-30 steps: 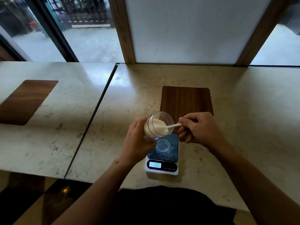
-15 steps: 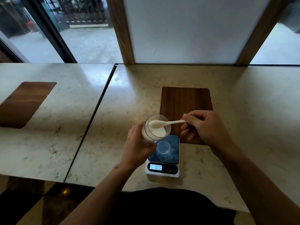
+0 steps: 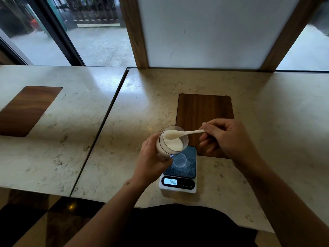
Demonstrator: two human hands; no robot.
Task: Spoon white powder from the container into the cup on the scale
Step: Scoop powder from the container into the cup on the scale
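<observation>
My left hand (image 3: 153,158) grips a clear container (image 3: 171,142) of white powder, tilted with its mouth toward the right, just above the far left corner of the scale (image 3: 178,176). My right hand (image 3: 227,139) pinches the handle of a white spoon (image 3: 179,134), whose bowl carries a heap of powder at the container's mouth. A small clear cup (image 3: 179,160) stands on the scale's dark platform, below the container. The scale's display (image 3: 170,181) reads 0.00.
The scale rests near the front edge of a pale stone counter (image 3: 142,107). A wooden inlay (image 3: 204,111) lies behind the scale, partly under my right hand, and another wooden inlay (image 3: 26,109) sits on the left counter slab. A wall panel and windows stand behind.
The spoon came up out of the powder with a heap on it and now sits at the container's mouth. My right hand has shifted a little right and up.
</observation>
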